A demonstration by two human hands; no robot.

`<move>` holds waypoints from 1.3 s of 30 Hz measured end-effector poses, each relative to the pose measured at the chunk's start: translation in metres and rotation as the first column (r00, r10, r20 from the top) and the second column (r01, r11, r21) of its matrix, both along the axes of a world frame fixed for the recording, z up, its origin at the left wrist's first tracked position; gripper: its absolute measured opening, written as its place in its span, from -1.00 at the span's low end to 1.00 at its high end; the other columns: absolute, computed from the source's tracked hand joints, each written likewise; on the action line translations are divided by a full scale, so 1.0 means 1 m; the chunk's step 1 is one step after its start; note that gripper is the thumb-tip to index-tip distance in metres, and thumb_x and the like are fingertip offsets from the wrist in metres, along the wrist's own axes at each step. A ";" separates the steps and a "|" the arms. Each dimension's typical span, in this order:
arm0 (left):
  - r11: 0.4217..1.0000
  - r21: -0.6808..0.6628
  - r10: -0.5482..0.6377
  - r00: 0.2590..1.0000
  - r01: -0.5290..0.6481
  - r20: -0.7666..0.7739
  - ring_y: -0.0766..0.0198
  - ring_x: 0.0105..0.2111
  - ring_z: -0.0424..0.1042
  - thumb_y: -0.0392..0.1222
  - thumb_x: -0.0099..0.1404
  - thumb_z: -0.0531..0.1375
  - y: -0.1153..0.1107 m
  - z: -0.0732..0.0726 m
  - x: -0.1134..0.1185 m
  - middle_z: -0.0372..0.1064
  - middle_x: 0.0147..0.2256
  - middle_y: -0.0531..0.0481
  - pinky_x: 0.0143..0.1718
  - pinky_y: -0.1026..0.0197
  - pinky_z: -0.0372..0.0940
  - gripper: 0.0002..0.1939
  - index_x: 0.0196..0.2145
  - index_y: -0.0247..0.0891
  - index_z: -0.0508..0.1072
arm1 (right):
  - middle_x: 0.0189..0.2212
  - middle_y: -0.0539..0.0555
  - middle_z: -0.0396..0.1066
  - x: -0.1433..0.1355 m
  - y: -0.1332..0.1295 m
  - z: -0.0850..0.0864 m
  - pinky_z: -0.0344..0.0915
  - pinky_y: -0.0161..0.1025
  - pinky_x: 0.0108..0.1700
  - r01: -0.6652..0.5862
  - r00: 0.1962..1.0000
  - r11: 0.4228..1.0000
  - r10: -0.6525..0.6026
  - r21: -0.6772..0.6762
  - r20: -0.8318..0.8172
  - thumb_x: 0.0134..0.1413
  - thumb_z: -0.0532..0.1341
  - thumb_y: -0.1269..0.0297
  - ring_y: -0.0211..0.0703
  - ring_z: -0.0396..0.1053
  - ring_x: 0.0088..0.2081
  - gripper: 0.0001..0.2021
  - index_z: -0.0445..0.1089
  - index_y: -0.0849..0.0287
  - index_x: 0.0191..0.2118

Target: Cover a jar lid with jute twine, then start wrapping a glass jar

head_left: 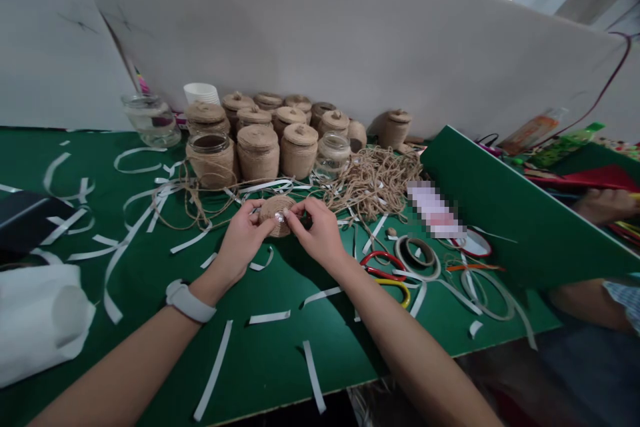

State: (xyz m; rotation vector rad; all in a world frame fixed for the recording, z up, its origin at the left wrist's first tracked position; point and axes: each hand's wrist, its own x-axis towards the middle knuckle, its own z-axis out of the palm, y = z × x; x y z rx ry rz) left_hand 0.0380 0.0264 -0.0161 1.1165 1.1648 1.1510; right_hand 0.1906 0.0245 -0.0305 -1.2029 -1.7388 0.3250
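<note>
I held a round, flat disc (276, 205) of coiled twine in front of me, seemingly just over the green surface (280, 373). My left grip (245, 233) was closed on it, the thumb lying across its face at about seven o'clock and the fingers at its left rim. My right grip (320, 230) had its thumb and fingertip almost together near the disc's middle, touching it; I could not tell whether they pinched anything small there. A shiny spot (279, 217) sat at the centre, its material unclear. I judged the disc light and fairly stiff, rough enough not to slip, and unlikely to break, though its coils might loosen if picked at; the rim at nine and three o'clock looked the safest hold. Taking the disc as my dial, squat, twine-wrapped jars (257, 157) stood toward twelve, ribbed and matte, with a smooth, clear glass jar (334, 155) toward one. A springy, tangled heap of twine (375, 180) lay at two, a smooth ring-shaped roll of tape (434, 267) just past three, and a thin, flat white strip (270, 317) at six.
</note>
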 end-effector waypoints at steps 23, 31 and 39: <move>0.999 0.018 -0.048 0.997 0.047 0.054 0.21 -0.34 0.49 -0.03 -0.01 0.40 0.001 0.000 -0.001 0.52 -0.35 0.01 -0.27 0.21 0.34 -0.63 -0.31 -0.28 0.45 | -0.41 0.03 0.39 0.002 -0.002 0.003 0.25 -0.24 -0.23 -0.038 0.995 0.999 0.036 0.022 0.091 0.18 0.16 0.23 -0.18 0.33 -0.31 -0.86 0.33 0.12 -0.39; 0.999 0.053 0.001 0.988 -0.009 0.155 0.23 -0.28 0.49 -0.08 0.05 0.39 0.001 0.000 -0.001 0.53 -0.32 0.02 -0.18 0.20 0.34 -0.65 -0.25 -0.25 0.43 | -0.48 -0.03 0.37 0.005 -0.003 0.007 0.17 -0.23 -0.26 0.011 0.992 1.000 -0.009 -0.013 0.123 0.21 0.16 0.21 -0.23 0.31 -0.41 -0.85 0.33 0.14 -0.36; 0.995 -0.044 -0.078 0.987 0.085 0.140 0.20 -0.22 0.49 -0.15 -0.03 0.41 -0.002 0.006 -0.002 0.52 -0.28 0.01 -0.16 0.20 0.33 -0.60 -0.23 -0.25 0.42 | -0.44 0.01 0.34 0.004 -0.001 0.003 0.25 -0.25 -0.26 -0.033 0.998 0.999 0.031 0.033 0.052 0.23 0.13 0.23 -0.20 0.30 -0.37 -0.85 0.31 0.12 -0.36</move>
